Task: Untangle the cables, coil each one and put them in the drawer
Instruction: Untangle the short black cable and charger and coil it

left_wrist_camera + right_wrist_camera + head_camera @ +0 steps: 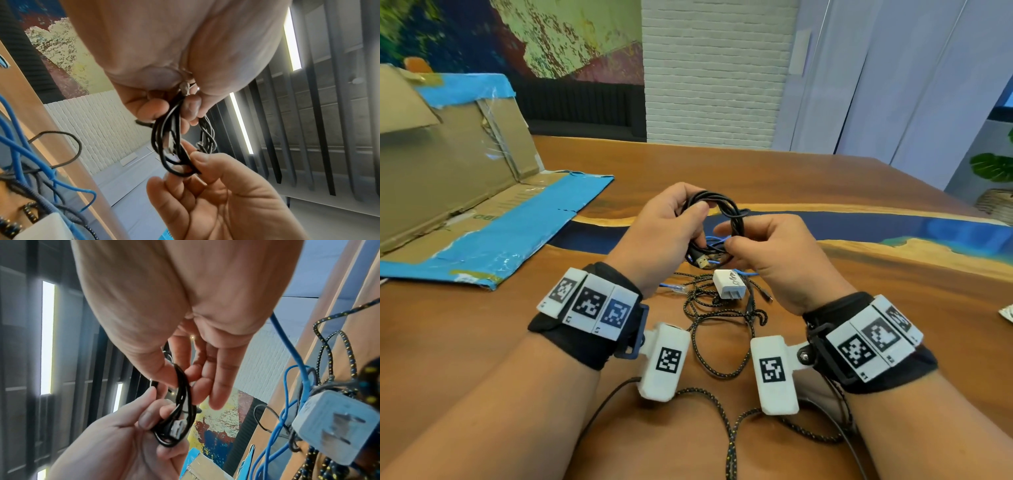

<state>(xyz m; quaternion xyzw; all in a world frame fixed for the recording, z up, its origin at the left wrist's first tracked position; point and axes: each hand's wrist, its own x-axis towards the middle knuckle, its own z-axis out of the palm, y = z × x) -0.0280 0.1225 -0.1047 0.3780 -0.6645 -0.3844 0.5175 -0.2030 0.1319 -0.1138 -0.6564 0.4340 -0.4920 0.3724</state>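
Observation:
A black cable (722, 205) wound into a small coil hangs above the table between both hands. My left hand (697, 226) grips the coil's left side, thumb on top. My right hand (726, 238) pinches its lower right strands between thumb and forefinger. The coil's USB plug (700, 262) dangles below. In the left wrist view the coil (170, 146) runs from my left hand (174, 112) down to my right hand (191, 155). The right wrist view shows the plug (176, 428) beside my left hand (156, 408). A blue cable (671, 287) and a braided cable (722, 318) lie tangled beneath.
A white charger block (729, 284) sits in the tangle on the wooden table (859, 281). An opened cardboard box (465, 178) with blue tape lies at the left. A potted plant (996, 168) stands beyond the table's right edge. The braided cable trails toward me.

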